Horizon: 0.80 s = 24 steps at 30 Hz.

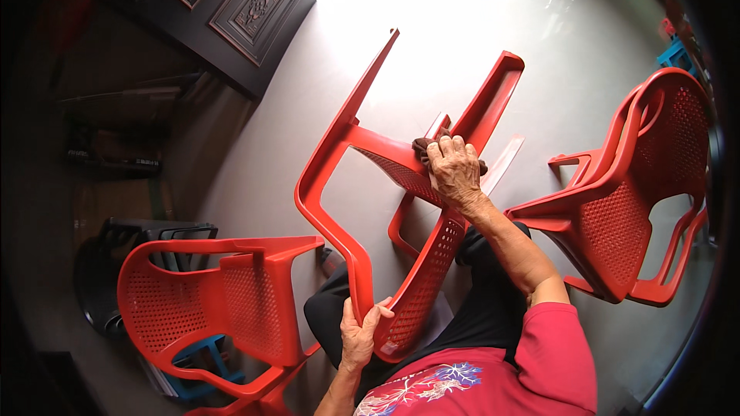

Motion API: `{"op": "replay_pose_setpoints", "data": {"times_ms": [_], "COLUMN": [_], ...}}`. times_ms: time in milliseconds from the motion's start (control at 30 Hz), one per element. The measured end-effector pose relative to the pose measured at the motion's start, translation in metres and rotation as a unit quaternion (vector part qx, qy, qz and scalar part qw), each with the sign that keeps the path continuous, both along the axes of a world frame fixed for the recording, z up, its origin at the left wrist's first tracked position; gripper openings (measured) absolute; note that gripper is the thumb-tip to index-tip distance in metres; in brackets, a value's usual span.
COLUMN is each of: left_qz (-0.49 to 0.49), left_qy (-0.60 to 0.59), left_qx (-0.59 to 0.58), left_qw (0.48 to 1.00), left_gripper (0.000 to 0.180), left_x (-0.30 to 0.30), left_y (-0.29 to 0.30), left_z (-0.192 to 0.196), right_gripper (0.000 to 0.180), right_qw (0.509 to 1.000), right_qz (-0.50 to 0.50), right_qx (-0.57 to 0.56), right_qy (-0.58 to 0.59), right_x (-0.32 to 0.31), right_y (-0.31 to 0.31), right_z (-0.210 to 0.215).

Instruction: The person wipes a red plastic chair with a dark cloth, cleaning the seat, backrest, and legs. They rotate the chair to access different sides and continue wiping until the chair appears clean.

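A red plastic armchair (331, 156) lies tipped over in front of me, its legs pointing away and its perforated backrest near my lap. My left hand (359, 333) grips the chair's near end, where the armrest meets the backrest, with the thumb over the edge. My right hand (455, 171) presses a dark brown cloth (423, 148) onto the chair by the seat edge and the base of a leg. Most of the cloth is hidden under the fingers.
To the right stand stacked red chairs (617, 216). More red chairs (231, 304) are at the left, beside a blue stool (202, 362) and black chairs (108, 277). A dark carved door (258, 8) stands at the upper left. The floor (270, 139) is smooth and pale.
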<state>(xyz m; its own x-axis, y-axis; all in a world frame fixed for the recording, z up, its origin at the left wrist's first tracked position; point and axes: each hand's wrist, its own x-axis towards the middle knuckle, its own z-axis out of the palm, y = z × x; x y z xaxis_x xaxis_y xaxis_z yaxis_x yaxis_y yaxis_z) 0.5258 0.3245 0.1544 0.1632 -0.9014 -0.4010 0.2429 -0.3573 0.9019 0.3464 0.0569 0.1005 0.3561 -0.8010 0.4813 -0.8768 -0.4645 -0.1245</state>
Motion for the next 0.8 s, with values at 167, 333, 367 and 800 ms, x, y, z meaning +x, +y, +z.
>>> {"op": "replay_pose_setpoints", "data": {"times_ms": [167, 333, 367, 800], "left_qz": [-0.013, -0.02, -0.024, -0.026], "left_qy": [-0.033, -0.043, -0.044, -0.063], "left_qx": [0.021, 0.032, 0.027, 0.003], "left_qw": [0.999, 0.998, 0.998, 0.998], "left_gripper": [0.021, 0.023, 0.023, 0.022], "left_x": [-0.007, -0.013, -0.013, -0.009], "left_y": [0.0, 0.008, 0.008, 0.01], "left_z": [0.005, -0.001, -0.003, -0.008], "right_gripper": [0.012, 0.018, 0.017, 0.012], "right_qw": [0.997, 0.975, 0.962, 0.912], "right_qz": [0.019, -0.053, -0.087, 0.295], "right_qx": [0.081, 0.141, 0.146, 0.251], "right_qy": [-0.006, -0.166, -0.216, -0.138], "right_x": [0.064, 0.149, 0.161, 0.19], "right_y": [-0.028, -0.063, -0.068, 0.015], "right_z": [-0.011, -0.038, -0.042, -0.023]}}
